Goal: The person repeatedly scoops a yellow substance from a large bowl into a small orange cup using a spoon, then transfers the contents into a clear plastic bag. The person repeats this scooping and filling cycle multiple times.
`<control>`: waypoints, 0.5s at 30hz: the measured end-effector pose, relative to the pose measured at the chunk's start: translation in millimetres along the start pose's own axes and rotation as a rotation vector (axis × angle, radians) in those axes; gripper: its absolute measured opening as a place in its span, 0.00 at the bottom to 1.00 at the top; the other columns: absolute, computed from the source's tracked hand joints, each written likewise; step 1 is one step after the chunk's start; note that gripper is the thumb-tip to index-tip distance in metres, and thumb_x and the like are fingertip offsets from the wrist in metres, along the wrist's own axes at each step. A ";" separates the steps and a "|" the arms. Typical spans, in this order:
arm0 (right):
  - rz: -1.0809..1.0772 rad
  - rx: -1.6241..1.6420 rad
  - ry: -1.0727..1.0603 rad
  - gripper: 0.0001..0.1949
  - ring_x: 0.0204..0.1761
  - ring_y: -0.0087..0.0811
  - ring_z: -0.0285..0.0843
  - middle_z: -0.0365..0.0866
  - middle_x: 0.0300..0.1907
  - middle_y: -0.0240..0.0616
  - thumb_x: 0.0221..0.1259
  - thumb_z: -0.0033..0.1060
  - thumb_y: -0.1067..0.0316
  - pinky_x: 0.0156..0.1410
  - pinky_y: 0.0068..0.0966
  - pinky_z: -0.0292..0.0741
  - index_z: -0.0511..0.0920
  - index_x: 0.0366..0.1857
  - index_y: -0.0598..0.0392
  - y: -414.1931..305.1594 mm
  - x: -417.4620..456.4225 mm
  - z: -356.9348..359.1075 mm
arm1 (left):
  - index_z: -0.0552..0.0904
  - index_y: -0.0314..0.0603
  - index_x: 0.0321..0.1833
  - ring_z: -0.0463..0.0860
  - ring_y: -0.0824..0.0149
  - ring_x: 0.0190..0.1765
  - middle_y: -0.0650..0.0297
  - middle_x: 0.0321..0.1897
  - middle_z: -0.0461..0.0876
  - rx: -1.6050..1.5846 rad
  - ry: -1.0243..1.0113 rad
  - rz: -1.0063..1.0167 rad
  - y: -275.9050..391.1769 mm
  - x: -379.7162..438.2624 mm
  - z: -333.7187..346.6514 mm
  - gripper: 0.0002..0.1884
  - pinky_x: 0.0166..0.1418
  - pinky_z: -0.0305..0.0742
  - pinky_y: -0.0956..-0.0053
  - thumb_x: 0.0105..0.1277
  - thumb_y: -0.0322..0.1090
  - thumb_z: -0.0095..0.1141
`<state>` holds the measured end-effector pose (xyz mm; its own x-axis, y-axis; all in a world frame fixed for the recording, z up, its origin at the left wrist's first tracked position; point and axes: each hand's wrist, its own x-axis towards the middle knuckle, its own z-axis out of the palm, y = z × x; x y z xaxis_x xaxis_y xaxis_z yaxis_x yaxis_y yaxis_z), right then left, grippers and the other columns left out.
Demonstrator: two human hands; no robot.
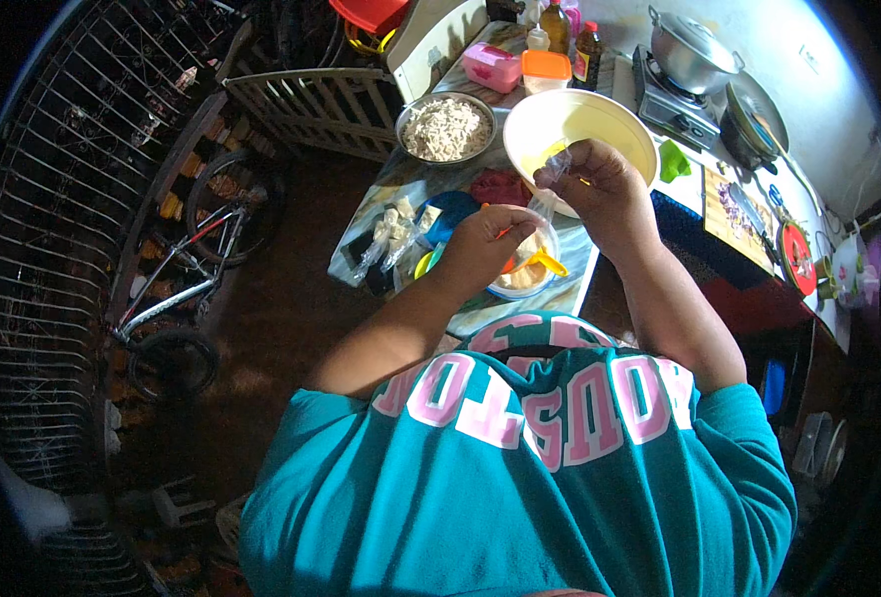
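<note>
Between my two hands a clear plastic bag (543,201) is stretched, pinched at its upper part by my right hand (597,183). My left hand (492,242) pinches the same bag lower down, over a tub of pale powdery food (524,277) with a yellow spoon (548,263) in it. Just beyond my right hand stands a large cream-yellow basin (518,123). Left of my left hand, several small tied plastic bags with pale contents (397,225) lie by a blue plate (451,211). A metal bowl of pale shredded food (448,130) stands farther back.
At the back are a pink container (491,67), an orange-lidded tub (546,69) and bottles (588,54). To the right are a gas stove (679,108) with a pot (694,48), a pan (755,123), and a cutting board (720,224) with a knife (746,209). A bicycle (186,276) stands left.
</note>
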<state>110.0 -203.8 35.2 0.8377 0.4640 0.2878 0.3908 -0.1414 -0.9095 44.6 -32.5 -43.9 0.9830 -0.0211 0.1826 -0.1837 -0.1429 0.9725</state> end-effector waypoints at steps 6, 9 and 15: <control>0.011 0.136 -0.007 0.11 0.44 0.24 0.81 0.85 0.39 0.37 0.67 0.62 0.63 0.52 0.24 0.76 0.81 0.46 0.58 -4.4 -3.2 5.2 | 0.85 0.37 0.40 0.83 0.69 0.46 0.59 0.40 0.85 -0.122 -0.054 -0.047 6.6 0.4 -1.9 0.08 0.53 0.77 0.74 0.65 0.34 0.65; -0.007 0.268 -0.029 0.10 0.46 0.24 0.80 0.84 0.43 0.36 0.69 0.59 0.65 0.57 0.24 0.74 0.80 0.45 0.59 -14.1 -8.8 13.6 | 0.84 0.37 0.39 0.83 0.70 0.45 0.61 0.39 0.85 -0.203 -0.057 -0.077 10.2 0.6 -2.1 0.08 0.53 0.77 0.75 0.62 0.32 0.68; -0.007 -0.066 -0.107 0.09 0.46 0.27 0.81 0.84 0.43 0.36 0.67 0.59 0.69 0.57 0.25 0.75 0.80 0.47 0.58 -3.6 -6.3 5.1 | 0.82 0.39 0.38 0.83 0.69 0.47 0.61 0.39 0.84 -0.127 -0.074 -0.109 9.4 1.2 -4.6 0.08 0.58 0.76 0.71 0.60 0.29 0.68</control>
<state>101.3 -201.7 35.1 0.7908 0.5553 0.2576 0.4238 -0.1930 -0.8850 44.0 -29.3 -33.9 0.9939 -0.0857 0.0688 -0.0710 -0.0227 0.9972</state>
